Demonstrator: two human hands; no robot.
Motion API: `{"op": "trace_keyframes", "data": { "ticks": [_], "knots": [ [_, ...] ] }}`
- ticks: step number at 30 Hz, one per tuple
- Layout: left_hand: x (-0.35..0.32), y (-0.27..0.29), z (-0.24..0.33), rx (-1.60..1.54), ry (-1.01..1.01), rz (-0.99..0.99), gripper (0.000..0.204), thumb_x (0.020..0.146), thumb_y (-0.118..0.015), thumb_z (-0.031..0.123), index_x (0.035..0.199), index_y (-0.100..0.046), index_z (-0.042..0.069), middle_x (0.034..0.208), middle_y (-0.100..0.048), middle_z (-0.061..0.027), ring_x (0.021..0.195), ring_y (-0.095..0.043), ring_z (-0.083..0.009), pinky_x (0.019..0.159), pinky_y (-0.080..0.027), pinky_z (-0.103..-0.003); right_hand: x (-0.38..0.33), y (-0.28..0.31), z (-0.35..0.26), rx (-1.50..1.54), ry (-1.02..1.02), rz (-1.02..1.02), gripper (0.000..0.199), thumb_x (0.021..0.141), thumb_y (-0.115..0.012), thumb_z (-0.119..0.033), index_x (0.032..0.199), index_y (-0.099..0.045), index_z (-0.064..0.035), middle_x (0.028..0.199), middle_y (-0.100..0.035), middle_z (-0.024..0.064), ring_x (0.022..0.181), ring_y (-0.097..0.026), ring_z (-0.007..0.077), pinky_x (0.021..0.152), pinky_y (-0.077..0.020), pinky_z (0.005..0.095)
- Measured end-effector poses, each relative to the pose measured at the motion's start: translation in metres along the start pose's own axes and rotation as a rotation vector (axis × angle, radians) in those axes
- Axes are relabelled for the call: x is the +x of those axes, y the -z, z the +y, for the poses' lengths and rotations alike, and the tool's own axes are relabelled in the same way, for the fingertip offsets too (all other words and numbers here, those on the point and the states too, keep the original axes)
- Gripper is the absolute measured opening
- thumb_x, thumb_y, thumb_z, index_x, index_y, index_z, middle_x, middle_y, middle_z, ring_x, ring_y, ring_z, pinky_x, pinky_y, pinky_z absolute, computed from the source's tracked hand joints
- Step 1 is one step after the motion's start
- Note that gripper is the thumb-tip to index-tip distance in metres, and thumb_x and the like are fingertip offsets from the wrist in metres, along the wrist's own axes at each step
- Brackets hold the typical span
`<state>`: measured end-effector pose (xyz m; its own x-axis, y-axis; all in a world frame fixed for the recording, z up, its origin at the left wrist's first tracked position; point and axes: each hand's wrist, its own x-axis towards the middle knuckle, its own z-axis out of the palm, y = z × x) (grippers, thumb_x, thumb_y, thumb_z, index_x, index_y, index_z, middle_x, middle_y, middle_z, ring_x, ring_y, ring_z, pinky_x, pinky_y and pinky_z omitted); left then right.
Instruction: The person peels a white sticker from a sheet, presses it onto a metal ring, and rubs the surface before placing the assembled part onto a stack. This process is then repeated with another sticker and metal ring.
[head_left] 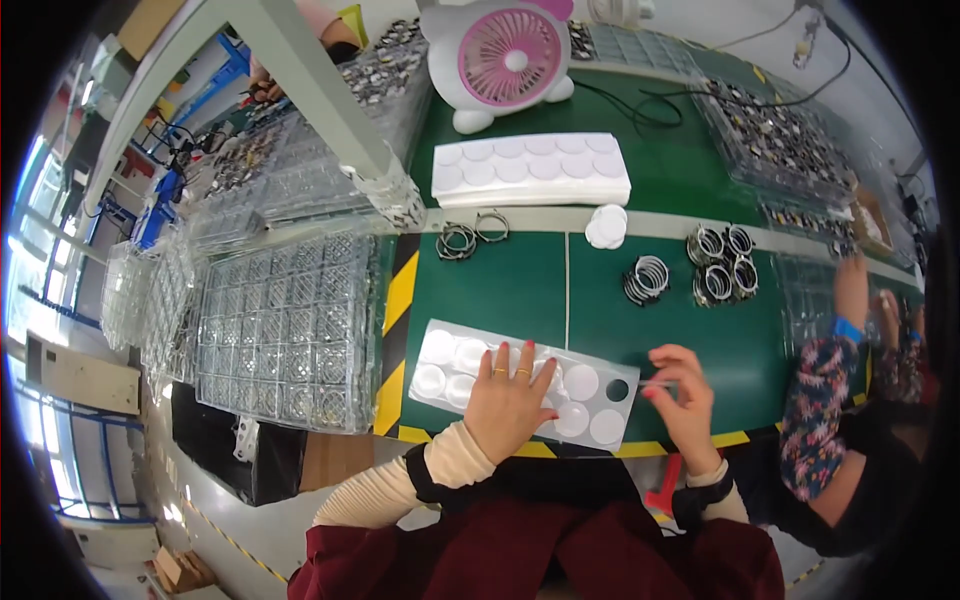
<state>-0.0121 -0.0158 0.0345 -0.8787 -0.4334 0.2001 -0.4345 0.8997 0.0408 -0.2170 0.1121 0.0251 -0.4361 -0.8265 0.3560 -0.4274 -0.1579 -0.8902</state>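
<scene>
A white sheet of round discs (573, 420) lies slanted on the green table near its front edge. One round opening (617, 390) at its upper right end shows dark green through it. My left hand (507, 400) rests flat on the sheet's middle, fingers spread, hiding some discs. Just off the sheet's right end, my right hand (684, 395) is closed in a pinch. A thin pale piece (657, 383) shows between its thumb and fingers, seen edge-on.
Beyond lie a small stack of white discs (606, 228), a pile of disc sheets (530, 190) and several groups of metal rings (647, 280). A white and pink fan (512, 60) stands behind. Clear trays (290, 330) fill the left; a co-worker's arm (850, 300) reaches in at right.
</scene>
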Motion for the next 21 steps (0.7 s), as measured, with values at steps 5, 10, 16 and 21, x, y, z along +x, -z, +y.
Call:
{"op": "trace_keyframes", "data": {
  "ticks": [5, 10, 16, 21],
  "knots": [
    [0.080, 0.011, -0.030, 0.129, 0.141, 0.026, 0.008, 0.077, -0.054, 0.014, 0.080, -0.053, 0.007, 0.072, -0.056, -0.0067, 0.067, -0.060, -0.0217, 0.063, -0.047, -0.036, -0.010, -0.032, -0.011, 0.405, -0.338, -0.100, 0.009, 0.075, -0.063, 0.002, 0.083, -0.059, 0.0004, 0.086, -0.059, 0.0071, 0.081, -0.056, 0.0126, 0.073, -0.0451, 0.0242],
    [0.140, -0.024, -0.101, 0.428, 0.398, 0.152, 0.008, 0.075, -0.053, 0.011, 0.082, -0.054, 0.009, 0.071, -0.059, -0.0077, 0.068, -0.061, -0.0229, 0.059, -0.045, -0.033, -0.019, -0.049, -0.004, 0.133, -0.369, -0.246, 0.011, 0.075, -0.066, -0.002, 0.083, -0.059, 0.0015, 0.083, -0.060, 0.0063, 0.072, -0.057, 0.0093, 0.064, -0.0459, 0.0210],
    [0.132, -0.044, -0.126, 0.412, 0.270, 0.091, 0.010, 0.073, -0.056, 0.015, 0.080, -0.060, 0.008, 0.077, -0.063, -0.0107, 0.071, -0.061, -0.0238, 0.060, -0.044, -0.034, -0.018, -0.050, 0.007, 0.124, -0.316, -0.191, 0.011, 0.076, -0.066, -0.003, 0.083, -0.058, 0.0019, 0.078, -0.060, 0.0045, 0.069, -0.056, 0.0082, 0.062, -0.0455, 0.0205],
    [0.119, -0.028, -0.113, -0.019, 0.192, 0.292, 0.015, 0.075, -0.054, 0.011, 0.084, -0.061, 0.002, 0.077, -0.062, -0.0119, 0.069, -0.060, -0.0228, 0.061, -0.044, -0.034, -0.011, -0.047, 0.007, 0.217, -0.442, -0.129, 0.012, 0.076, -0.064, 0.000, 0.085, -0.055, 0.0021, 0.079, -0.059, 0.0041, 0.071, -0.056, 0.0077, 0.062, -0.0453, 0.0202]
  ]
}}
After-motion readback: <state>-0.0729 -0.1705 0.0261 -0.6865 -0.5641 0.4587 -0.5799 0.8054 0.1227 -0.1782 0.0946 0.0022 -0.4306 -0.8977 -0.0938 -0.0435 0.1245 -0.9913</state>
